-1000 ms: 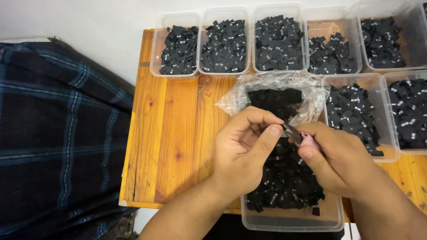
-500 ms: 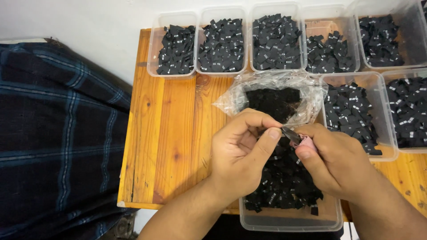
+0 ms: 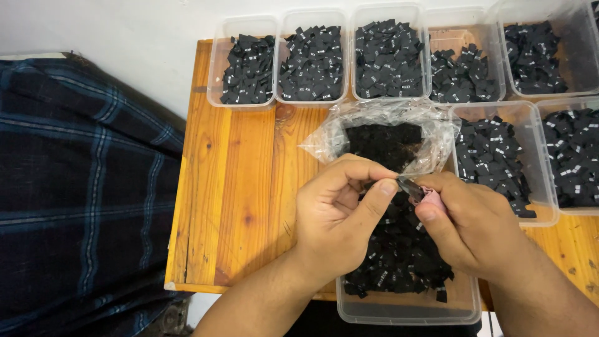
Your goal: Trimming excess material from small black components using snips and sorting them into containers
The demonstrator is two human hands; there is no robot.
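Left hand [image 3: 340, 212] and right hand [image 3: 468, 228] pinched shut together on a small pink-handled tool [image 3: 419, 192] with a black tag, held over the clear tub [image 3: 405, 306] of tags on the counter [image 3: 243, 193], likely so that pieces drop in.

Both forearms enter from the lower edge of the frame, bare, angled inward so the hands meet just right of centre. Left hand [image 3: 337, 215]: back of hand toward the camera, fingers curled, thumb extended rightward and pressed against the index fingertip in a pinch. Right hand [image 3: 474, 228]: knuckles uppermost, fingers bent, thumb lying along the lower side, index and thumb closed at the hand's upper left tip. The two pinching tips sit just beside each other; whether they touch cannot be told.
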